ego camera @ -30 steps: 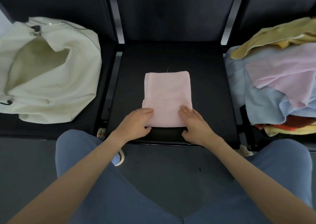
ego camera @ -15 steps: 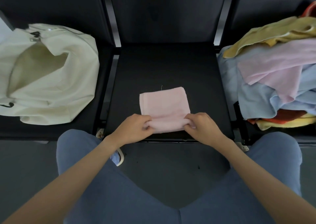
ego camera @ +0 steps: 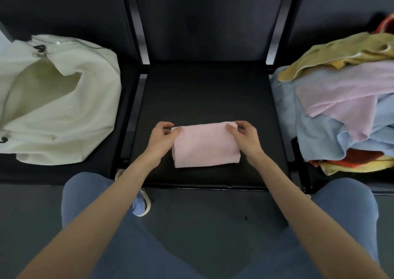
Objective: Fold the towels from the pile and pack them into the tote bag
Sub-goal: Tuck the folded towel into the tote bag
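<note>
A pink towel (ego camera: 205,145), folded into a small rectangle, lies on the middle black seat (ego camera: 204,91). My left hand (ego camera: 162,137) pinches its far left corner and my right hand (ego camera: 245,137) pinches its far right corner. The cream tote bag (ego camera: 57,108) slumps on the left seat with its mouth open toward me. On the right seat sits the towel pile (ego camera: 341,103), a loose heap of yellow, pink, blue and orange towels.
Black seat backs rise behind all three seats. Metal frame bars (ego camera: 136,24) separate the seats. My knees in blue trousers (ego camera: 89,195) flank the dark floor in front of the middle seat, and a shoe (ego camera: 141,204) shows under the seat's front edge.
Both hands lifted the towel's near edge and carried it over to the far edge, halving the towel. The hands now sit at the far corners instead of the near edge.
</note>
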`<state>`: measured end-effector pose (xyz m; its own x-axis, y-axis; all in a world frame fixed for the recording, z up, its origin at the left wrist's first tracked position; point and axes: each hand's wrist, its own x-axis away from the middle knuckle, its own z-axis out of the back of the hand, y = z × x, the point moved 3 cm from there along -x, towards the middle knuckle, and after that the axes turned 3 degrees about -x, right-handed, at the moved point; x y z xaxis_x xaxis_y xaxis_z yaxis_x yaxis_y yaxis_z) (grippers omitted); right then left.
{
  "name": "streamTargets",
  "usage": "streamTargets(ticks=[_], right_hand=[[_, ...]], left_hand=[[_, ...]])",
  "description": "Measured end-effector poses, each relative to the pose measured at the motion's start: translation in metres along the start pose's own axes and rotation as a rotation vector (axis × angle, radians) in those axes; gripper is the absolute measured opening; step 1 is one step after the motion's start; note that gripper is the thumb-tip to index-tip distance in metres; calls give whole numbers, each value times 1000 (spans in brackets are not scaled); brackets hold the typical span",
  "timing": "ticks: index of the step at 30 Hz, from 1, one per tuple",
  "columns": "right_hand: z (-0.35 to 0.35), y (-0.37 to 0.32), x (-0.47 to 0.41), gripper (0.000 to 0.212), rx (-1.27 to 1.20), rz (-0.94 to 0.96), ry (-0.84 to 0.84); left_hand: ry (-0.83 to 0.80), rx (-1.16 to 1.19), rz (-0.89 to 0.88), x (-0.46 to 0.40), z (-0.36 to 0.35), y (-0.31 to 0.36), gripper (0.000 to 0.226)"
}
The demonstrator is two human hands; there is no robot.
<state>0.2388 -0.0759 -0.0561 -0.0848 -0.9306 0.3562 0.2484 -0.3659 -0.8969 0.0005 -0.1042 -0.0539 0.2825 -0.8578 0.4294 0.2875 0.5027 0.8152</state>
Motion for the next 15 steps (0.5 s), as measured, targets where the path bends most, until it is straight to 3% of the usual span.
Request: streamTargets(ticks=[4,9,12,15], right_hand=[[-8,5,-10,54,20,-33,-53],[-9,16,-14,59,207,28,-4],[-11,23,-14,58,291,44,56],[-12,29,-15,51,430,10,96]], left_hand=[[-14,60,75,-6,-7,-8,64],[-86,-66,-55,-3,-14,-21,88],[18,-201,-113,-5,-16,-27,88],[129,-348,-42,-6,-15,-33,71]])
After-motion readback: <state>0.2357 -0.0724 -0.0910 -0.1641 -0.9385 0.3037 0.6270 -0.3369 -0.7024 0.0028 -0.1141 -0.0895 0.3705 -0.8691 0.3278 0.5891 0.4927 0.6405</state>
